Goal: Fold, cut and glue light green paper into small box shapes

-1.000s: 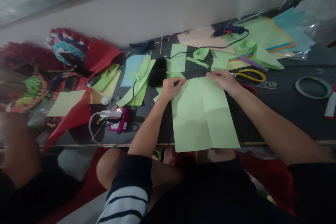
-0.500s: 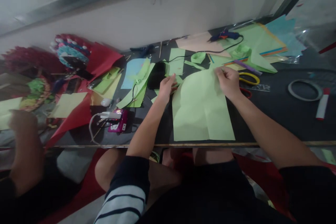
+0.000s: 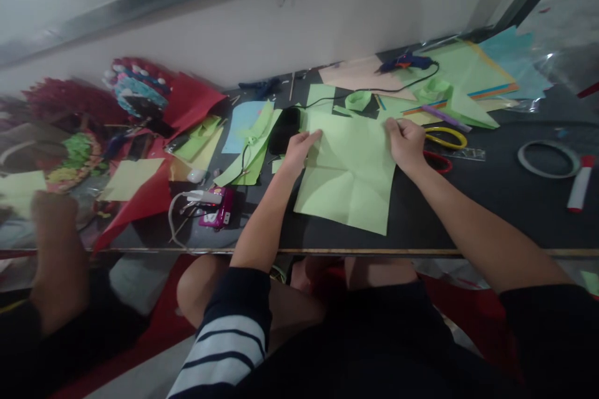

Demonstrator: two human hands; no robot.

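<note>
The left hand (image 3: 297,153) and right hand (image 3: 408,143) pinch opposite edges of the creased green sheet (image 3: 350,168), grips closed — light, even tension should keep it from buckling.

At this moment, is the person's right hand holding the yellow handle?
No, the right hand grips the light green sheet, while the yellow handle lies on the table beside that hand.

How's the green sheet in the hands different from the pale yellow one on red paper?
The left hand and right hand hold the green sheet; the pale yellow sheet lies on the red paper. The green sheet looks bigger and more creased than the pale yellow sheet. Both have straight edges.
</note>
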